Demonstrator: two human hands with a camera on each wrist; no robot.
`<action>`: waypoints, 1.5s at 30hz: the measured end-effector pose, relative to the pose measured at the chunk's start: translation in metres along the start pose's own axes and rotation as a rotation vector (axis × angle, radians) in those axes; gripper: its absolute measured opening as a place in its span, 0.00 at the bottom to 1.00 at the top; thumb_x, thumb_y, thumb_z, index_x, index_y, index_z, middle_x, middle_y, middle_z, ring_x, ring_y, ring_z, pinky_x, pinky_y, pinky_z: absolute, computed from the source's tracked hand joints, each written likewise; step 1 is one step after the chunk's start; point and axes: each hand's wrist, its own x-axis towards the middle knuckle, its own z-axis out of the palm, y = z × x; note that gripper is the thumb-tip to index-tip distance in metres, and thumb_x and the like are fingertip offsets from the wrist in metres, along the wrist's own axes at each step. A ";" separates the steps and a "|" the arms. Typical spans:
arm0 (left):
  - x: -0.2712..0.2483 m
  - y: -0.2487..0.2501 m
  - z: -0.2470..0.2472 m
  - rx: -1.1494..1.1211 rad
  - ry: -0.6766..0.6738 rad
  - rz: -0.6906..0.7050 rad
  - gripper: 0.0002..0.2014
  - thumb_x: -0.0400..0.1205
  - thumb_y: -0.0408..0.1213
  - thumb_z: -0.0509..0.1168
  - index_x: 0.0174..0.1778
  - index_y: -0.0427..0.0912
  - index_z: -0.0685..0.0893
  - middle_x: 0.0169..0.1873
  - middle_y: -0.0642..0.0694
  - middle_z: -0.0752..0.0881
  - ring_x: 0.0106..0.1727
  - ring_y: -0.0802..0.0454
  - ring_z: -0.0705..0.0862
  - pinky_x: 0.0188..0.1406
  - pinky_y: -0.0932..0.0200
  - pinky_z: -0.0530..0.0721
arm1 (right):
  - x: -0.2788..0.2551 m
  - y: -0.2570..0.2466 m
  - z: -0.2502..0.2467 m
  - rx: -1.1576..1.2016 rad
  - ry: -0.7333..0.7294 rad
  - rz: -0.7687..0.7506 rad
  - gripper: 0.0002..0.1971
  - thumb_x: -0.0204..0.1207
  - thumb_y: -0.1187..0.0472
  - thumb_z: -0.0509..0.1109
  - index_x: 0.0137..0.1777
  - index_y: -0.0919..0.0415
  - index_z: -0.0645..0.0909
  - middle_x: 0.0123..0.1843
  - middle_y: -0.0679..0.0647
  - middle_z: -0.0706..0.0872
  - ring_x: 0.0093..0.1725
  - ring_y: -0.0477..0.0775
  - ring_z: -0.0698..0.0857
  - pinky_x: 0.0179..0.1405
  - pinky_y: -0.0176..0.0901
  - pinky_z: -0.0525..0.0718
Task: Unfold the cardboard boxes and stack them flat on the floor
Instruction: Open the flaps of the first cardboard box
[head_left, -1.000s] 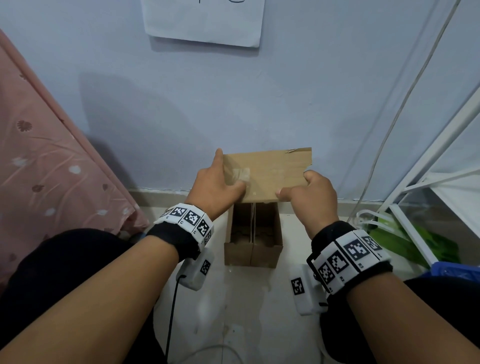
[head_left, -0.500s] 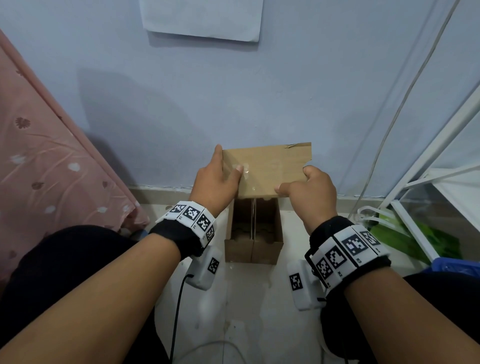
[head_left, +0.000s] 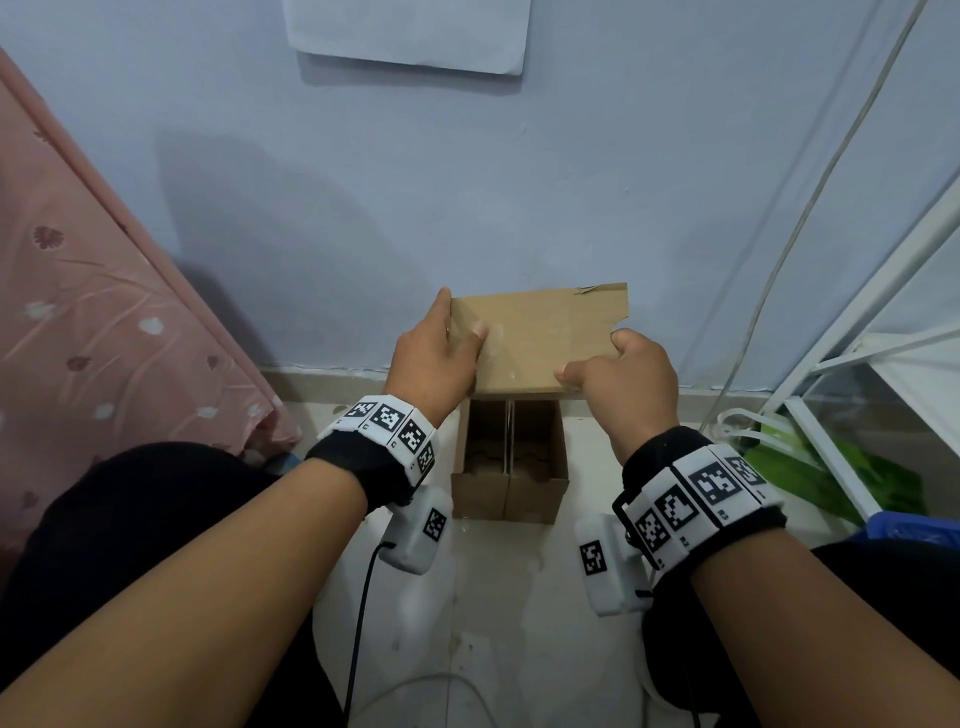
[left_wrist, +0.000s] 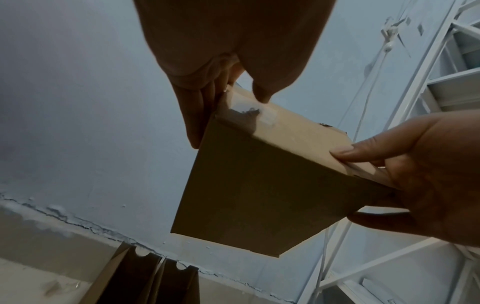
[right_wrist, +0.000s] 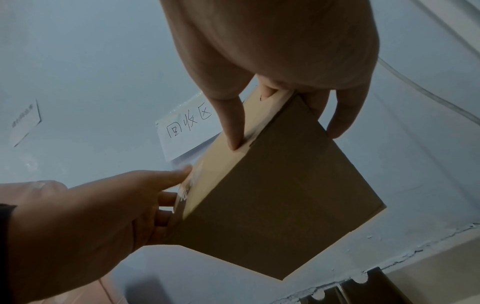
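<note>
A small brown cardboard box is held up in front of the wall, above the floor. My left hand grips its left end, thumb on the near face and fingers behind. My right hand grips the right end, thumb along the lower near edge. The wrist views show the box from below, closed, with clear tape on its top face. Below it, against the wall, other cardboard boxes stand upright on the floor.
A pink flowered cloth hangs at the left. A white metal rack stands at the right with green bags under it. A white cable runs down the wall. A paper sign is stuck to the wall above.
The box and both hands have risen slightly. The left thumb has slid a little along the taped near face. Both grips are unchanged.
</note>
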 end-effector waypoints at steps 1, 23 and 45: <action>-0.001 0.000 0.000 -0.014 0.004 -0.007 0.40 0.83 0.59 0.67 0.88 0.48 0.62 0.77 0.44 0.79 0.76 0.44 0.78 0.75 0.50 0.76 | 0.000 0.000 0.001 -0.003 -0.001 -0.003 0.39 0.59 0.49 0.79 0.74 0.56 0.78 0.73 0.51 0.83 0.72 0.58 0.81 0.69 0.60 0.82; 0.001 -0.004 0.005 -0.073 0.064 -0.052 0.42 0.78 0.57 0.74 0.86 0.49 0.67 0.73 0.49 0.83 0.74 0.49 0.80 0.76 0.50 0.77 | -0.003 0.003 0.004 0.003 -0.035 -0.004 0.28 0.65 0.54 0.80 0.66 0.58 0.82 0.61 0.47 0.85 0.61 0.55 0.83 0.62 0.53 0.82; -0.005 0.010 -0.012 -0.175 0.060 -0.104 0.42 0.76 0.54 0.75 0.86 0.55 0.65 0.67 0.46 0.84 0.67 0.50 0.83 0.72 0.49 0.81 | 0.007 -0.008 -0.007 0.415 -0.354 0.212 0.24 0.64 0.71 0.84 0.61 0.66 0.85 0.52 0.61 0.93 0.49 0.63 0.93 0.47 0.58 0.92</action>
